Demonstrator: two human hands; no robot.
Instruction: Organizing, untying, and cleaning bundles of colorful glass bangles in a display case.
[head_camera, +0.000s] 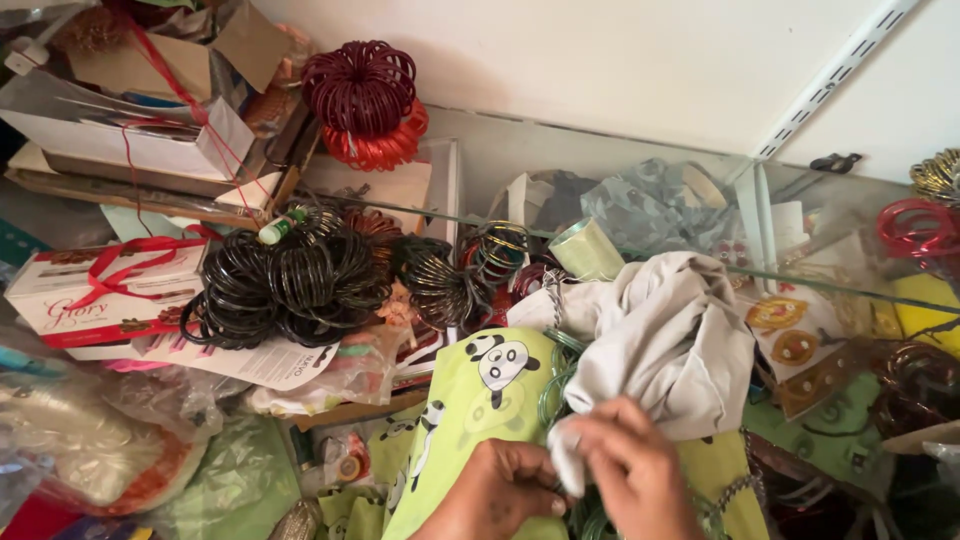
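My left hand (493, 493) and my right hand (630, 470) meet at the bottom centre, both pinching a corner of a crumpled grey-white cloth (670, 340). The cloth lies heaped over a light green fabric with panda prints (480, 390). Green bangles (590, 520) show beneath my fingers, partly hidden by the hands and cloth. Both hands have their fingers closed on the cloth edge.
Bundles of black bangles (290, 285) lie left of centre, with dark red and orange bangle stacks (362, 100) behind. A white box tied with red ribbon (100, 290) sits left, cardboard boxes (130, 110) at top left, plastic bags (110, 440) lower left, red bangles (915, 228) at the right.
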